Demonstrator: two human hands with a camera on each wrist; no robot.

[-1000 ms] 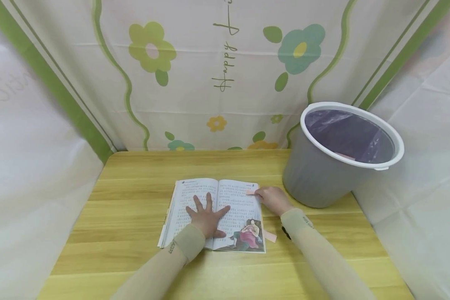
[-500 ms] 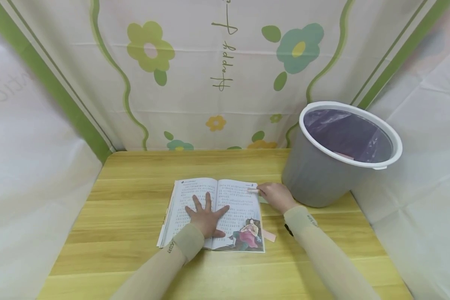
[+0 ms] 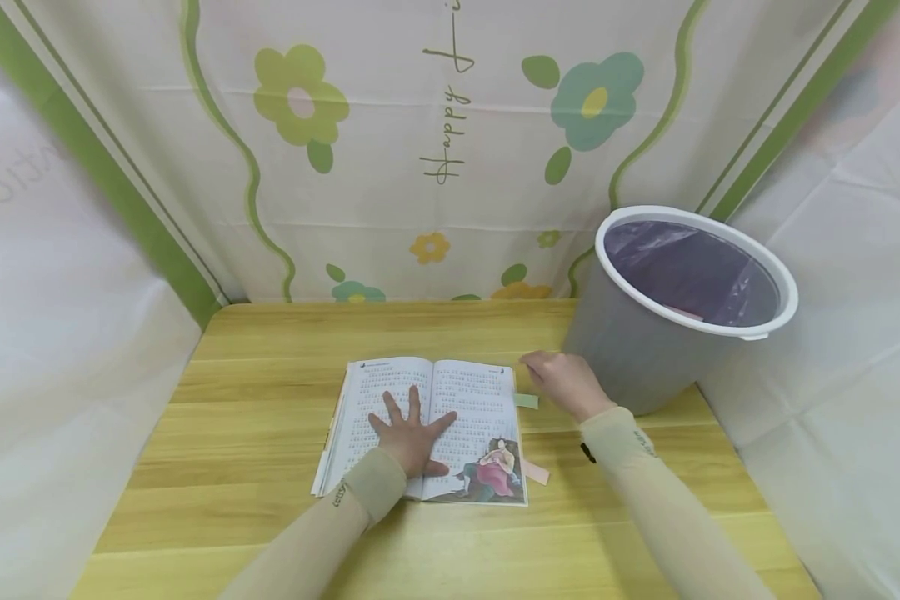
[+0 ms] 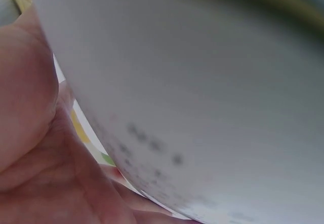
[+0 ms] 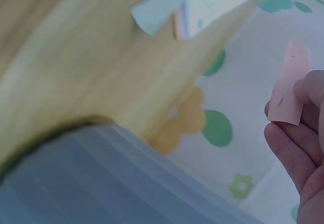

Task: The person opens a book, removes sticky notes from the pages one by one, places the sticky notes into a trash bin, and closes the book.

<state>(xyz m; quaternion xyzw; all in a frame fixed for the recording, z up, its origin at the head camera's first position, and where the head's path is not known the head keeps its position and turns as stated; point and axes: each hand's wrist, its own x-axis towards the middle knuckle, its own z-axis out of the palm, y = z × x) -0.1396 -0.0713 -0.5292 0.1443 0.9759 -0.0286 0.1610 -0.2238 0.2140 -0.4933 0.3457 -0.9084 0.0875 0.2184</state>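
Observation:
An open book (image 3: 468,392) lies on the table, with printed text and a drawing at its lower right corner. My left hand (image 3: 407,439) rests across its middle with the fingers spread; in the left wrist view the page curves up close beside the palm (image 4: 55,183). Off the book's upper right edge, my right hand (image 3: 570,385) pinches a pink sticky note strip (image 5: 287,92) between thumb and fingers. A green sticky tab (image 3: 527,401) and a pink sticky tab (image 3: 537,472) stick out from the book's right side.
A grey bin (image 3: 622,358) with a white rim and a dark plastic liner stands at the back right, close to my right hand. Something pink (image 3: 684,313) shows inside it. A flowered curtain (image 3: 390,200) hangs behind the wooden table (image 3: 255,400).
My right hand has drawn the pink sticky note strip off the right page and moved right, towards the bin. The green tab has come into sight. My left hand stays on the book.

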